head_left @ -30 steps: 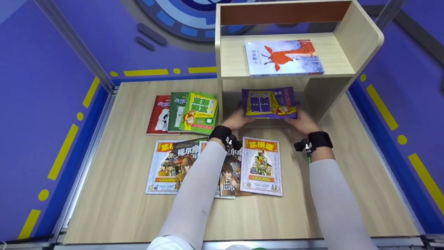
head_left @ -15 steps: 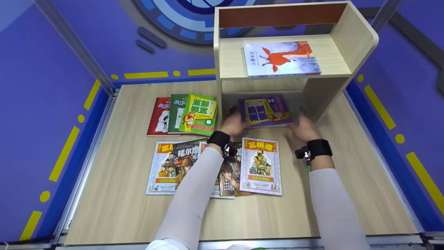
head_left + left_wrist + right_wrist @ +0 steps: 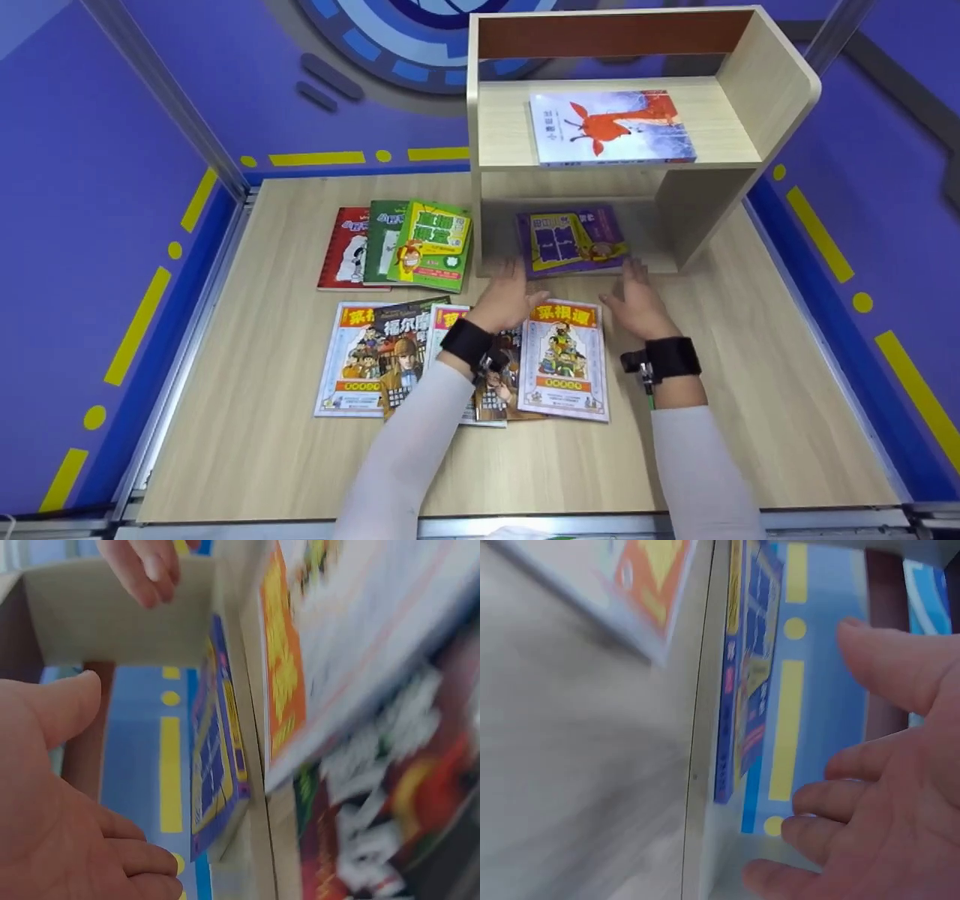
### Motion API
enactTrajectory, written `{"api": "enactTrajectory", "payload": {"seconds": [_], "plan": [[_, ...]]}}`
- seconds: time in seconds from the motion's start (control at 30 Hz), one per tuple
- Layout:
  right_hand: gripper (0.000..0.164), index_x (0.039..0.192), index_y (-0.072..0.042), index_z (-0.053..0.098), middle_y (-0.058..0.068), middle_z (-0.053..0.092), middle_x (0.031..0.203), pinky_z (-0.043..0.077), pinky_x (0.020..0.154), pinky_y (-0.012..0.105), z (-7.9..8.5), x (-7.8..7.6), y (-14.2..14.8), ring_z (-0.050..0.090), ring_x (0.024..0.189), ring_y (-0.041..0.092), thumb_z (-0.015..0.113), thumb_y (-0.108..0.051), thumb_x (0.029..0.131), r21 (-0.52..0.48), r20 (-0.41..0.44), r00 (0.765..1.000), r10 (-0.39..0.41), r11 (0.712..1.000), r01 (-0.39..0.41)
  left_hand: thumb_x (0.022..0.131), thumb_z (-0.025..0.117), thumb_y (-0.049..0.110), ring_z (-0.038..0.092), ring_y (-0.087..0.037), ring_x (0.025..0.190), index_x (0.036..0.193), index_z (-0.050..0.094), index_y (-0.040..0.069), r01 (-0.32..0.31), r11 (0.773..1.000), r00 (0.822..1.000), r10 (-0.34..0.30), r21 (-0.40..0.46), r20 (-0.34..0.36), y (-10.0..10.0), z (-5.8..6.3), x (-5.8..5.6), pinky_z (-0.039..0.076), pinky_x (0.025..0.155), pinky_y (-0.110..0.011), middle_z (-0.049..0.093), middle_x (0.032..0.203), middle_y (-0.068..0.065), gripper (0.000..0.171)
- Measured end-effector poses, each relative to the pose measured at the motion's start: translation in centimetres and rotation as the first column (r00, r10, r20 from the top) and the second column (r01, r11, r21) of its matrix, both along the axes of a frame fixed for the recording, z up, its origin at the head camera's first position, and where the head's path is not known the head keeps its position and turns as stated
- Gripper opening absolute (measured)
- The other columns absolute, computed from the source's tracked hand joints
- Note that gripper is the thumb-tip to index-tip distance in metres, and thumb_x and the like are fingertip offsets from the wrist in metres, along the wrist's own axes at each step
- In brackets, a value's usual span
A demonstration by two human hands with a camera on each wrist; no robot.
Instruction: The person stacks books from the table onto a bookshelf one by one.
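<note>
On the bottom shelf of the wooden bookcase lies a purple book [image 3: 574,241], flat, its spine facing out in both wrist views. My left hand [image 3: 506,300] hovers in front of the book's left corner, its fingers extended and nothing held. The right hand [image 3: 641,302] is in front of the right corner, likewise with straight fingers and no grip. In the left wrist view a gap shows between the left hand [image 3: 82,795] and the purple book [image 3: 214,757]. The right wrist view shows the right hand [image 3: 877,772] apart from it too.
The bookcase [image 3: 739,135] bears a white book with a red deer [image 3: 611,126] on its upper shelf. Left of it, red [image 3: 345,251], dark green [image 3: 382,247] and bright green books [image 3: 431,247] overlap. Several comic-style books, such as the front white one [image 3: 564,364], lie overlapping nearer me.
Both hands held the purple book over the lower shelf, then lowered it and let go. The book now lies on the shelf, and the hands have drawn back toward me.
</note>
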State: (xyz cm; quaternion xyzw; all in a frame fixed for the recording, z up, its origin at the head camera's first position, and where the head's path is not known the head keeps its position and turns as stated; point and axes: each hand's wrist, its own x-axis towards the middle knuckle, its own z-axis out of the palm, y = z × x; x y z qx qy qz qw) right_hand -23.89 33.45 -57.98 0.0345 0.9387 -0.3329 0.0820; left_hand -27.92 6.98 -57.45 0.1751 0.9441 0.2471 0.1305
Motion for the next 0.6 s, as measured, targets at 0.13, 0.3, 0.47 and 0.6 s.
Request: {"api": "enactTrajectory", "payload": {"seconds": [0.13,0.3,0.47,0.6], "plan": [[0.091,0.167,0.007,0.000,0.032,-0.007,0.174,0.005,0.133,0.062,-0.5,2.8,-1.4,-0.004,0.163,0.050,0.059,-0.030,0.108,-0.028,0.007,0.999,-0.031,0.999,0.031,0.108,0.050,0.058,0.014,-0.038,0.166,0.168,0.017,-0.004,-0.026,0.997,1.000,0.025,0.069,0.016,-0.5,-0.6,3.6,0.017,0.135,-0.048,0.015,0.176,-0.027,0.092],[0.093,0.168,0.005,0.000,0.030,-0.005,0.175,0.005,0.133,0.061,-1.5,5.7,-3.6,-0.005,0.164,0.047,0.061,-0.030,0.108,-0.077,0.047,0.997,-0.057,0.995,0.061,0.108,0.055,0.052,0.018,-0.040,0.164,0.166,0.024,-0.006,-0.088,0.984,0.996,0.091,0.155,-0.010,-1.4,-0.9,7.2,0.020,0.133,-0.052,0.019,0.174,-0.029,0.087],[0.092,0.168,0.005,0.002,0.030,0.001,0.176,0.008,0.133,0.061,-1.9,7.0,-4.8,-0.002,0.165,0.046,0.063,-0.026,0.107,-0.085,0.031,0.996,-0.084,0.993,0.086,0.108,0.059,0.045,0.022,-0.040,0.163,0.164,0.027,-0.008,-0.142,0.970,0.988,0.151,0.197,-0.031,-1.5,-0.4,8.3,0.024,0.132,-0.052,0.025,0.172,-0.029,0.083],[0.092,0.169,0.004,0.003,0.030,0.003,0.176,0.009,0.133,0.061,-1.7,7.3,-4.8,-0.001,0.165,0.046,0.064,-0.025,0.106,-0.079,0.023,0.994,-0.110,0.991,0.111,0.108,0.059,0.048,0.033,-0.040,0.159,0.162,0.032,-0.008,-0.214,0.960,0.974,0.223,0.182,-0.029,-1.1,-0.3,8.3,0.031,0.129,-0.054,0.033,0.169,-0.029,0.082]]}}
